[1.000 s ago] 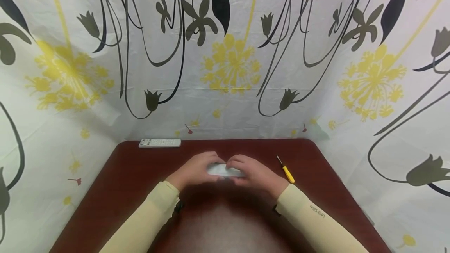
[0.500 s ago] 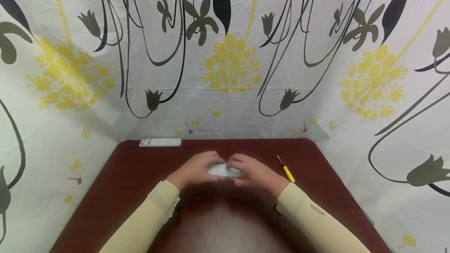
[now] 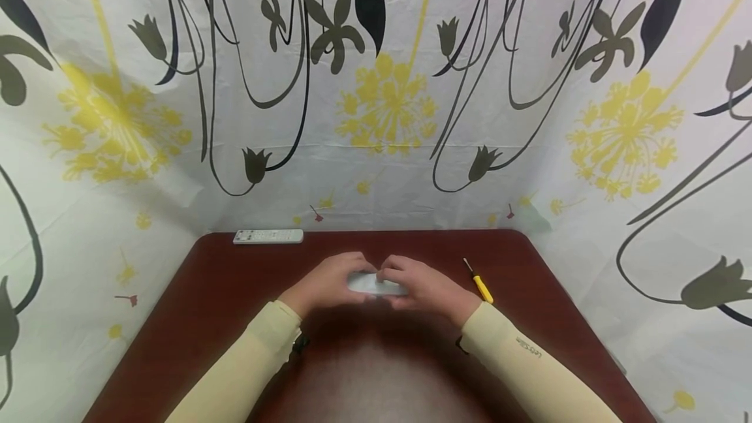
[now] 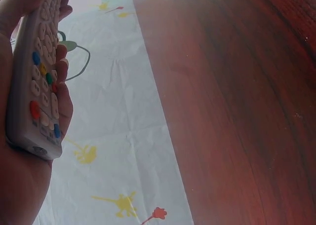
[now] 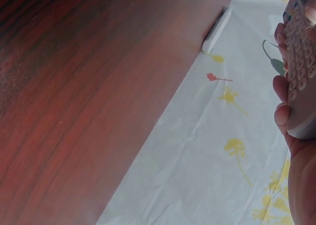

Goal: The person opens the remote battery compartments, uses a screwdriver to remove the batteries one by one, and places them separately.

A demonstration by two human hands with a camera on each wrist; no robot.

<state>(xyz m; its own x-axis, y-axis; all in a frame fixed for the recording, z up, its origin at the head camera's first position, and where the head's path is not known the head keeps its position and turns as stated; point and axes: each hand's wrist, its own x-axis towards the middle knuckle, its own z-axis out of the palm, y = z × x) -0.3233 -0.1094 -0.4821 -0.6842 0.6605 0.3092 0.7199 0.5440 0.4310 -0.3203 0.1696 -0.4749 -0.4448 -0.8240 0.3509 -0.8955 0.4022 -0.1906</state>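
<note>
A white remote control (image 3: 367, 284) is held between my two hands above the middle of the table. My left hand (image 3: 331, 284) grips one end, and my right hand (image 3: 425, 287) grips the other. Seen from the left wrist, this remote (image 4: 34, 89) carries pale buttons plus red, blue, yellow and green ones, with fingers curled behind it. Rows of pale buttons also appear on the remote (image 5: 302, 67) in the right wrist view, where fingertips (image 5: 281, 89) wrap its edge. The head view shows its plain pale surface; the fingers cover both ends.
Another white remote (image 3: 268, 237) lies along the back left edge of the dark red table (image 3: 376, 377). A screwdriver (image 3: 482, 288) with a yellow handle lies right of my right hand. A flower-patterned curtain (image 3: 388, 207) surrounds the table's back and sides.
Both hands keep their grip on the remote with hardly any motion. The head view has shifted very slightly.
</note>
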